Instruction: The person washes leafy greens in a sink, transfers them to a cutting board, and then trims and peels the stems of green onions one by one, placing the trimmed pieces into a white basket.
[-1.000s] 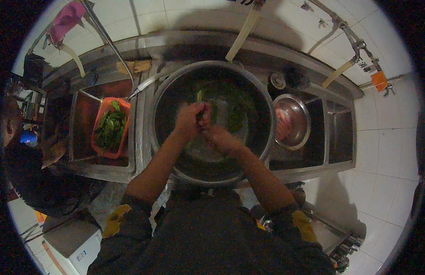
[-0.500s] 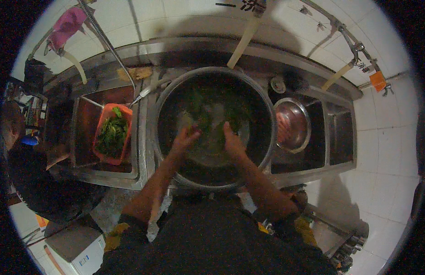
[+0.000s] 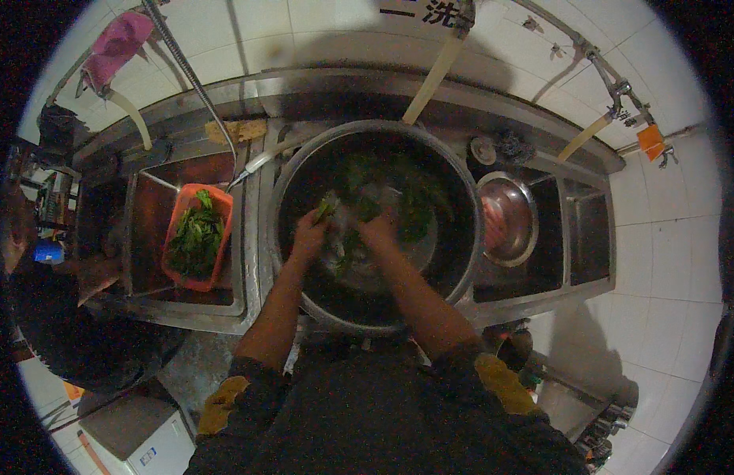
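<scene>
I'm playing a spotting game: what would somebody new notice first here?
Probably the big round basin in the middle, with the left hand and right hand inside it among green leaves. Next, perhaps, the bright orange tub of greens in the sink on the left. The pink cloth at upper left stands out too.

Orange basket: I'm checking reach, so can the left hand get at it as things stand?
Likely yes: the basket stands in the sink left of the pot, open above. The left hand, inside the pot, would mainly have to clear the pot's rim.
</scene>
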Available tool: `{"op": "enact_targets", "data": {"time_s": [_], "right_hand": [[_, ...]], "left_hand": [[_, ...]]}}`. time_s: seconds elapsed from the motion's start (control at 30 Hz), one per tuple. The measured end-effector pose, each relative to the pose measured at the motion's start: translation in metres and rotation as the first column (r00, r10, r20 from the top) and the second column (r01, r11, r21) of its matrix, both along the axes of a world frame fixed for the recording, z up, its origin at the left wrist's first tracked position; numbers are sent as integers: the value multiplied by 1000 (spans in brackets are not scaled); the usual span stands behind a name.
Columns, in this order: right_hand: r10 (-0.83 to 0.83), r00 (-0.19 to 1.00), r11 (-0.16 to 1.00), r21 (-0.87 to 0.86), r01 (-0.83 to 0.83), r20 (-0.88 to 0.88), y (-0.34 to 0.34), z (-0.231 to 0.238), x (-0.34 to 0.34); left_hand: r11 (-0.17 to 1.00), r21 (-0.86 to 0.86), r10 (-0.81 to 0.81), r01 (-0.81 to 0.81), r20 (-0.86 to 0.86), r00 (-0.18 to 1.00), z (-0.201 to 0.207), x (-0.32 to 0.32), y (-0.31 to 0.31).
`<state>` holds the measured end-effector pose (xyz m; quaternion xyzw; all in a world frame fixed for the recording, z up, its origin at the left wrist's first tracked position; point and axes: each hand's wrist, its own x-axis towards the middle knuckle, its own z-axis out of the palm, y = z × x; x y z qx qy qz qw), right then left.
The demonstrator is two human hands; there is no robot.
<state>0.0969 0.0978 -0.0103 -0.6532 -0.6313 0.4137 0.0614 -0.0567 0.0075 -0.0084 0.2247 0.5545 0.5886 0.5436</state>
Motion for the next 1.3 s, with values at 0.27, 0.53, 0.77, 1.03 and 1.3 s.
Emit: {"op": "enact_targets", "data": {"time_s": [0.27,0.53,0.77,1.03,1.3], "right_hand": [[-65,958,985,137,107,-278,-2,-29,65],[-111,898,989,45,143,-425,2,-73,116],[-710,-18,688,-699,194,-704,16,74,108],[-817,-114,553,-824,122,-565,-15,94,67],[-830,109,537,-837,-108,-547,-55,66,92]], "left_hand": [[849,-481,-527,218,-744,410,-63,15,10],[889,-345,-436,301,-839,327,-71,39,32],[955,-219,236,-200,152,960,19,35,13],[990,29,134,-137,91,987,59,70,19],[977,110,186,-181,-38,982,95,65,40]]}}
